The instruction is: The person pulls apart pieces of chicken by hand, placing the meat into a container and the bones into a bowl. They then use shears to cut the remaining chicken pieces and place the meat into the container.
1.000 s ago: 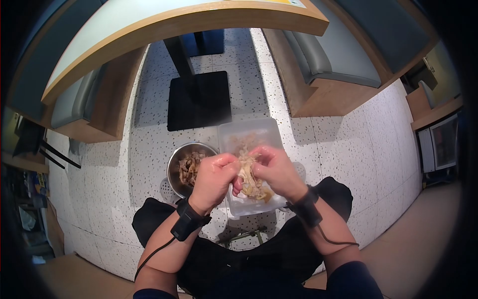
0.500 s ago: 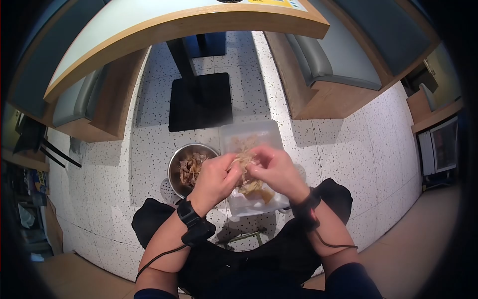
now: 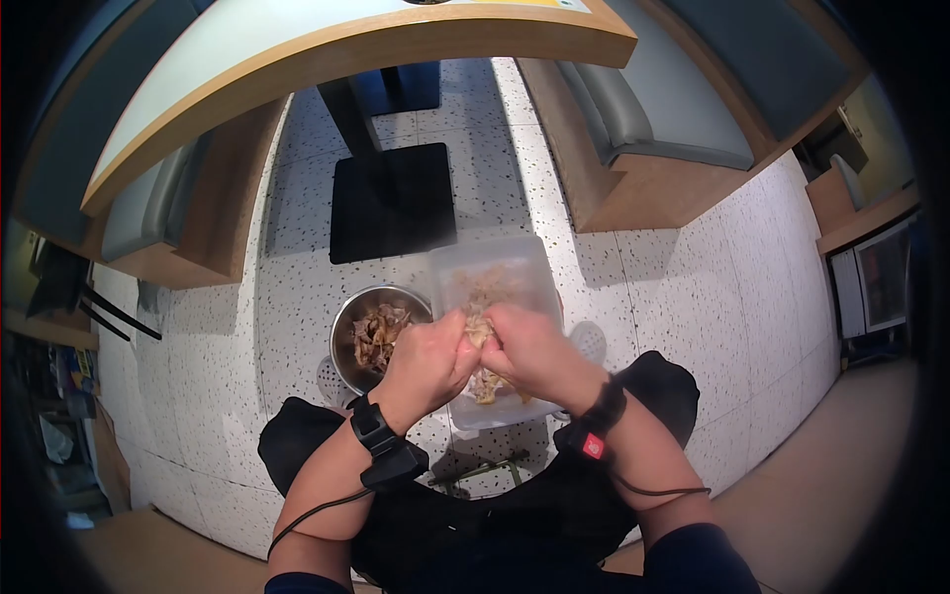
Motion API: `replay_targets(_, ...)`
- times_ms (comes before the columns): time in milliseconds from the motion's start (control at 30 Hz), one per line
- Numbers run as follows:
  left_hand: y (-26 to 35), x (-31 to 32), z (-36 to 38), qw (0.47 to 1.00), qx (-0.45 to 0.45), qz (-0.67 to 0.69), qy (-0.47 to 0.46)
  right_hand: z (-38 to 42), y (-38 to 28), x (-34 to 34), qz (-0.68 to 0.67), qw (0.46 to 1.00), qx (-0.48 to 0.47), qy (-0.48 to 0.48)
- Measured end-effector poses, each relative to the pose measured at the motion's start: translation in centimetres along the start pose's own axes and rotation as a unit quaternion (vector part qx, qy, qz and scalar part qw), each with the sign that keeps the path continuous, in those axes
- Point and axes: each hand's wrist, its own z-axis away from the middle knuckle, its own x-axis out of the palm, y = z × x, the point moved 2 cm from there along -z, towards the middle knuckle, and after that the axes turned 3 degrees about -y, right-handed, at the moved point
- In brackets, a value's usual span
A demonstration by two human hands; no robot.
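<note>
My left hand [image 3: 427, 358] and my right hand [image 3: 524, 348] meet above a translucent plastic tub [image 3: 539, 272]. Both are closed, thumbs together, on a pale piece of cooked meat [image 3: 479, 329] that looks like chicken. The fingers hide most of it. Pale shreds [image 3: 485, 284] lie in the far part of the tub, and a yellowish clump [image 3: 487, 386] sits below my hands at the near end. Left of the tub, close to my left hand, stands a round metal bowl [image 3: 338, 342] holding brownish bones and scraps [image 3: 376, 335].
A wood-edged table [image 3: 336, 64] extends overhead at the front, its black base plate [image 3: 391, 203] on the speckled floor. Padded benches [image 3: 683, 129] flank it. My shoes [image 3: 588, 343] are beside the tub and bowl, and a low folding stool frame [image 3: 485, 473] shows between my knees.
My hands have drawn closer together and now cover more of the meat, whose loose strands showed above the fingers before. The view has shifted slightly.
</note>
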Motion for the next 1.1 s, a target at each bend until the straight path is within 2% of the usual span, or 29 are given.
replay_targets(167, 0.1, -0.1, 0.2, 0.995, -0.023, 0.092, -0.008, 0.2, -0.1, 0.0, -0.018, 1.0, -0.016, -0.002)
replay_targets(233, 0.2, -0.2, 0.2, 0.984, -0.048, 0.171, -0.019, 0.2, -0.2, 0.0, -0.028, 0.999, -0.023, 0.0)
replay_targets(267, 0.3, -0.3, 0.3, 0.984, -0.048, 0.17, -0.019, 0.3, 0.0, 0.1, -0.056, 0.998, -0.01, -0.003)
replay_targets(333, 0.3, -0.3, 0.3, 0.963, -0.083, 0.254, -0.034, 0.3, 0.1, 0.1, -0.083, 0.997, 0.003, -0.006)
replay_targets(467, 0.6, 0.1, 0.6, 0.957, -0.087, 0.274, -0.019, 0.3, 0.0, 0.1, -0.141, 0.99, 0.0, -0.017)
replay_targets(533, 0.4, 0.7, 0.9, 0.967, -0.1, 0.231, 0.033, 0.2, -0.2, 0.3, -0.153, 0.988, 0.006, -0.016)
replay_targets(600, 0.0, 0.9, 0.6, 0.975, -0.095, 0.192, 0.051, 0.0, -0.4, 0.2, -0.069, 0.996, 0.049, 0.04)
replay_targets(667, 0.0, 0.8, 0.6, 0.981, -0.093, 0.155, 0.067, -0.2, 0.0, 0.0, -0.05, 0.996, 0.044, 0.052)
replay_targets(733, -0.4, 1.1, 0.6, 0.919, -0.204, 0.336, 0.02, -0.2, 0.2, -0.1, -0.031, 0.997, 0.04, 0.065)
replay_targets(867, 0.1, 1.3, 0.5, 0.93, -0.173, 0.323, -0.036, -0.3, 0.4, 0.4, -0.034, 0.993, 0.057, 0.099)
replay_targets(933, 0.6, 2.0, 0.4, 0.828, -0.22, 0.515, -0.03, -0.4, 0.4, 0.7, -0.035, 0.993, 0.057, 0.1)
replay_targets(1067, -1.0, 2.2, 0.8, 0.818, -0.243, 0.52, -0.034, -0.4, 0.5, 0.7, 0.013, 0.994, 0.033, 0.102)
replay_targets(1100, -0.9, 2.1, 0.9, 0.858, -0.243, 0.451, -0.029, -0.4, 0.6, 0.7, 0.044, 0.994, 0.032, 0.096)
